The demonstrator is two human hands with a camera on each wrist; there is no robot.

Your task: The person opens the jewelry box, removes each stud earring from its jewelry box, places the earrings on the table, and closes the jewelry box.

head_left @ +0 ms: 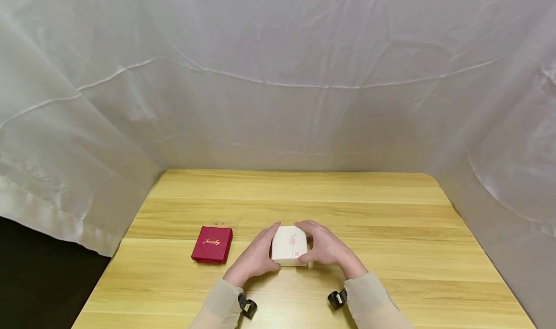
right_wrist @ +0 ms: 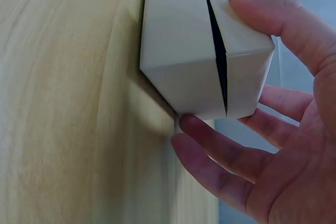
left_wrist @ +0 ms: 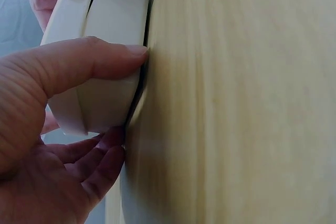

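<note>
A small white box with a pink flower printed on its lid sits near the table's front, between both hands. My left hand grips it from the left, with the thumb along the front of the base and the fingers behind. From the right, my right hand holds the lid, its thumb at the front corner and its fingers at the far side. A dark gap shows between lid and base, wider on the right side. The base rests on the wooden table.
A dark red box with gold "Jewelry" lettering lies on the wooden table, to the left of the left hand. Pale grey cloth hangs behind the table and along its sides. Each wrist wears a small black camera.
</note>
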